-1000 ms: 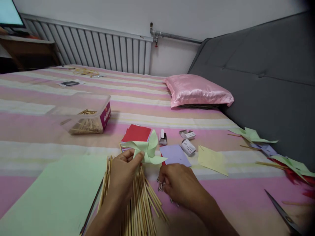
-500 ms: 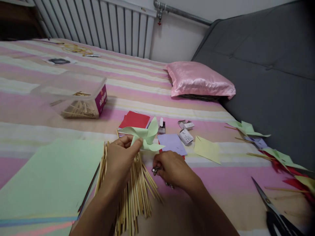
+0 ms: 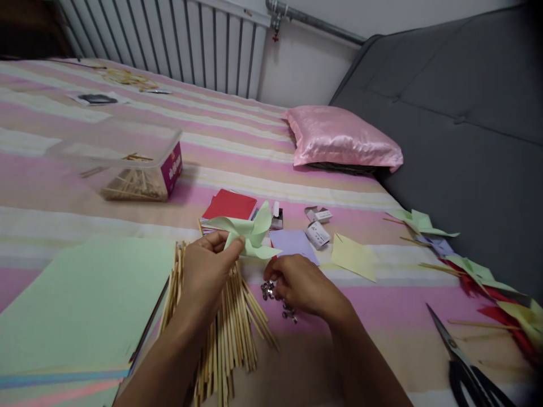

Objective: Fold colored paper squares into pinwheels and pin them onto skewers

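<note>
My left hand (image 3: pixel 206 268) pinches a pale green paper pinwheel (image 3: pixel 257 229) between thumb and fingers, its folded blades facing up. My right hand (image 3: pixel 305 285) is curled with fingertips down at a small heap of shiny metal thumbtacks (image 3: pixel 267 290), and more tacks lie just under its palm. Its fingers look pressed together; whatever is between them is hidden. Beneath my left forearm a bundle of thin wooden sticks (image 3: pixel 235 333) fans out on the striped bedsheet. The pinwheel is held above the upper ends of the sticks.
Stacked red paper (image 3: pixel 231 204), purple (image 3: pixel 294 244) and yellow squares (image 3: pixel 353 257), and small boxes (image 3: pixel 318 234) lie ahead. Pinwheels on sticks (image 3: pixel 475 270) and scissors (image 3: pixel 460 356) are right; green sheets (image 3: pixel 85 299) left. Behind stand a clear stick tub (image 3: pixel 136 183) and pink pillow (image 3: pixel 343 137).
My right hand has risen slightly off the thumbtacks, so more of the heap shows. The left hand keeps its hold on the pinwheel. The view has shifted a little.
</note>
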